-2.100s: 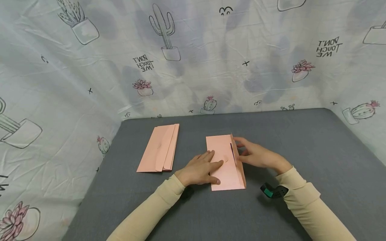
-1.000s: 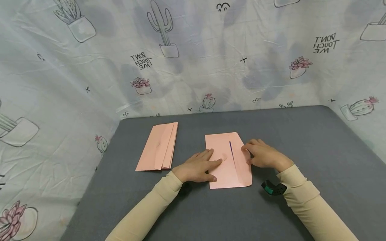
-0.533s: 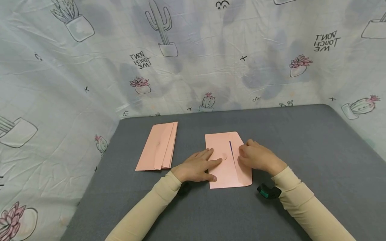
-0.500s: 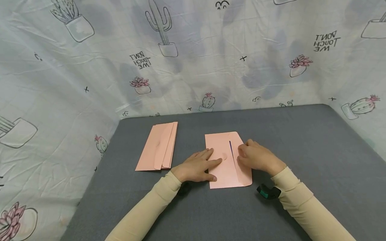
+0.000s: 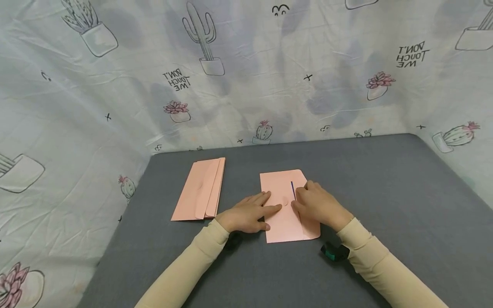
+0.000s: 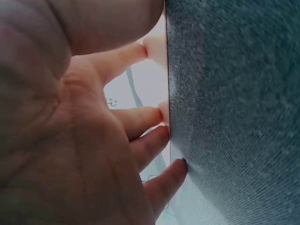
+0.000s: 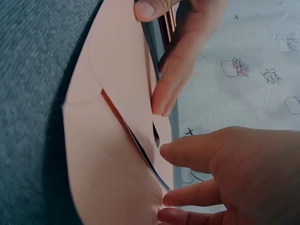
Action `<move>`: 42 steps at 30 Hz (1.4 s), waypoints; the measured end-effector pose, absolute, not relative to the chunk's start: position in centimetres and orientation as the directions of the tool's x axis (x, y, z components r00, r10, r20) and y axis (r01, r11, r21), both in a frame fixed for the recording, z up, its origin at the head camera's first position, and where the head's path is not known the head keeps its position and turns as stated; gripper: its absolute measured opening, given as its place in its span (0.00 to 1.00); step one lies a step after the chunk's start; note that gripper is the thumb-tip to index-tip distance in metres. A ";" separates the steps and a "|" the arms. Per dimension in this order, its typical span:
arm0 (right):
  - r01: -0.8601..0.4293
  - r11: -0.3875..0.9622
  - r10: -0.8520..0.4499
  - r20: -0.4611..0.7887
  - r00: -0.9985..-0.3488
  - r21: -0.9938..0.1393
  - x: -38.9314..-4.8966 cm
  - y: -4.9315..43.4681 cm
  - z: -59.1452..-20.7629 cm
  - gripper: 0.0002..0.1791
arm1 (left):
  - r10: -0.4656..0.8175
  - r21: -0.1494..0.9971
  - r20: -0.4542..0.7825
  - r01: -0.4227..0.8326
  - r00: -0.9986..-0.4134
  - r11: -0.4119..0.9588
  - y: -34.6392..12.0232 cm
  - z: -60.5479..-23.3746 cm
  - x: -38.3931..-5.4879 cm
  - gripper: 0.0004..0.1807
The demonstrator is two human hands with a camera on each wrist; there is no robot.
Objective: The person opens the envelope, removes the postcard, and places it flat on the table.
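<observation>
A peach-pink envelope lies on the grey table with its flap unfolded to the right. Along its mouth, a dark blue strip shows. My left hand rests on the envelope's left part, fingers spread. In the left wrist view, several fingertips meet the paper's edge. My right hand is over the flap and mouth, its fingertips touching the paper. The right wrist view shows the mouth gaping slightly as a slit, with thumb and fingers of the right hand apart beside it.
Left of the hands lies a stack of similar pink envelopes. The grey table reaches back to a cactus-print cloth. A black wrist device with a green patch hangs under my right wrist.
The flap has gone from partly raised to laid flat on the right. My right hand has moved left from the flap's outer edge to the mouth. The left hand stays in place.
</observation>
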State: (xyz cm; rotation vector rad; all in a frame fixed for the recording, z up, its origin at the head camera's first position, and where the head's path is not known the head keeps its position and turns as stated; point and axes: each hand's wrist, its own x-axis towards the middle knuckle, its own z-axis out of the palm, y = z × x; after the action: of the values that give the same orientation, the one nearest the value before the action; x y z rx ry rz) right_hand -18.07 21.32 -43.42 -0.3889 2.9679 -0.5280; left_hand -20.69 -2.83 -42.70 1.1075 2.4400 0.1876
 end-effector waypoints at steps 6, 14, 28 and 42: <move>-0.243 0.862 -0.278 -0.014 -0.960 -0.445 -18.4 21.0 -43.9 0.11 | 0.739 0.302 -0.331 0.676 -0.586 0.672 -2.8 -42.5 -20.6 0.36; -0.227 0.747 -0.282 0.011 -0.959 -0.624 -19.8 21.5 -44.6 0.13 | 0.739 0.302 -0.331 0.676 -0.587 0.672 -2.8 -42.4 -20.5 0.35; -0.035 0.687 -0.230 -0.172 -0.958 -0.726 -21.3 22.1 -44.6 0.28 | 0.745 0.315 -0.335 0.677 -0.577 0.666 -3.1 -43.0 -20.9 0.36; 0.127 0.562 -0.240 -0.308 -0.921 -0.818 -21.0 22.0 -44.0 0.30 | 0.749 0.332 -0.326 0.672 -0.577 0.662 -3.0 -42.9 -20.8 0.36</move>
State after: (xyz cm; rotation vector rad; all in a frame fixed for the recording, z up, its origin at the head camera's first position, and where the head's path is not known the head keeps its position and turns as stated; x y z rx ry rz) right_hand -20.95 22.03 -44.00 -0.0919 2.4126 -1.3079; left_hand -20.79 -3.03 -42.88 1.1100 2.4393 0.2380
